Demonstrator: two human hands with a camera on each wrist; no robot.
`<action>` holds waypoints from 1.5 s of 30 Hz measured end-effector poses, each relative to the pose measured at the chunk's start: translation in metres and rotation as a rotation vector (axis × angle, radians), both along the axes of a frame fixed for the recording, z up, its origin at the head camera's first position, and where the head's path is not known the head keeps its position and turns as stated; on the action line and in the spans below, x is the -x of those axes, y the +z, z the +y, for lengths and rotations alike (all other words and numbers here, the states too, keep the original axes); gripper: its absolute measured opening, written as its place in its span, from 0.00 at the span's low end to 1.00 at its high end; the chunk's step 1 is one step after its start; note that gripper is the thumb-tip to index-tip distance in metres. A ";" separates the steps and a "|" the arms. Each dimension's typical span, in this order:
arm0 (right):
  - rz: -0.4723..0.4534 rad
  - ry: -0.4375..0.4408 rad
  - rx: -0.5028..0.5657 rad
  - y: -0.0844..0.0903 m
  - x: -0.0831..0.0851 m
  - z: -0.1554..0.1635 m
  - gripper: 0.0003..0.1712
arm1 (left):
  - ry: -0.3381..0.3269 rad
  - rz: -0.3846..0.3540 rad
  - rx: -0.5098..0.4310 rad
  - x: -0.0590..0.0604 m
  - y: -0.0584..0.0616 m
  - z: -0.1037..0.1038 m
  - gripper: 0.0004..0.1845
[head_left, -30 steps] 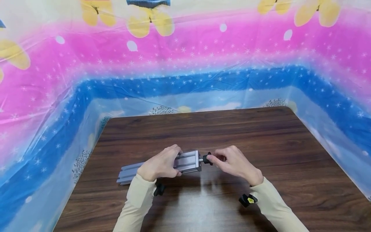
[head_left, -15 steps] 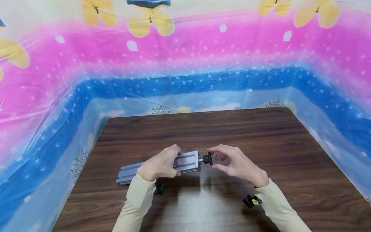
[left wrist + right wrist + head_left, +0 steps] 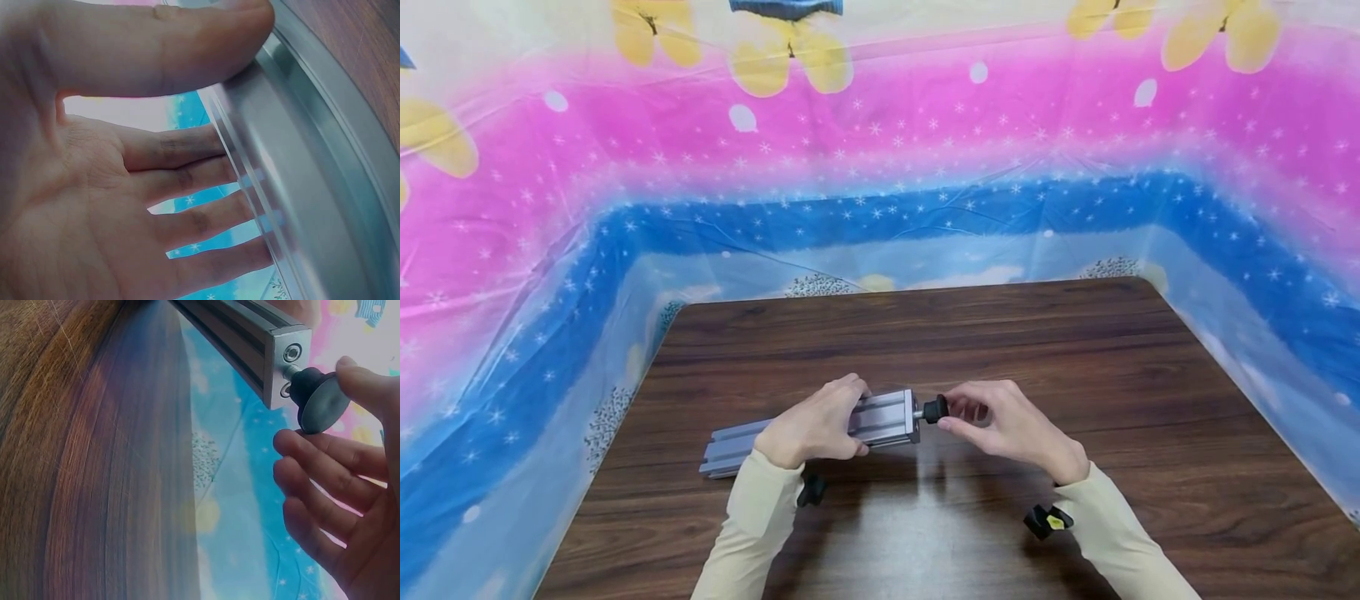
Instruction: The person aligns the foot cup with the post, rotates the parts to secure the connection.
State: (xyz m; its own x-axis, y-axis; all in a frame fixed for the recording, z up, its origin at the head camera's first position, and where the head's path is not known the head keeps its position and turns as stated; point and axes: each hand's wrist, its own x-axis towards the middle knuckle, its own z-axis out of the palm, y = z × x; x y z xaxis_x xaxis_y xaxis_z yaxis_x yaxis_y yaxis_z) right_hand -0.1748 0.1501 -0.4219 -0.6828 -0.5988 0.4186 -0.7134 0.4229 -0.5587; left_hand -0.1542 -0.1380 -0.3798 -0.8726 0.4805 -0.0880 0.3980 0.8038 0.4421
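Dark wood-grain table (image 3: pixel 1075 375), walled in by a plastic sheet (image 3: pixel 880 167) printed in pink, blue and yellow.

An aluminium profile (image 3: pixel 880 417) is lying near the table's front middle, its free end pointing right. It is gripped by the left hand (image 3: pixel 815 427): thumb on one face, four fingers (image 3: pixel 187 187) wrapped over the far side, as seen from the left wrist.

A black knob (image 3: pixel 936 409) on a short threaded stud is seated in the upper hole of the profile's end face. It is pinched at the rim by the right hand (image 3: pixel 1007 425), thumb tip above and index tip below; the remaining fingers are loosely spread and hold nothing.

Step judged to be threading of the knob. For a clean result:
- stud to be kept in line with the hole axis, so cross-threading is avoided
- profile to be held flat and still by the left hand
- turns to be made from the fingertips, with regrips at the rim

Two more black parts are lying by the sleeves: one (image 3: pixel 812 490) at the left forearm, one with a yellow mark (image 3: pixel 1047 520) at the right.

No brand, label or readable writing is visible.
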 end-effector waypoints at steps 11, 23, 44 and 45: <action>-0.038 -0.091 -0.038 -0.005 0.001 -0.005 0.15 | -0.002 0.002 -0.017 -0.001 0.000 0.000 0.29; -0.060 -0.058 -0.049 0.001 -0.003 0.008 0.26 | -0.004 0.002 -0.019 0.000 -0.001 -0.001 0.28; -0.031 -0.008 -0.013 -0.002 -0.001 -0.001 0.11 | -0.001 0.002 -0.020 0.000 -0.003 -0.001 0.29; -0.036 -0.016 -0.017 -0.002 -0.001 -0.001 0.10 | -0.005 0.002 -0.024 0.000 -0.003 -0.001 0.28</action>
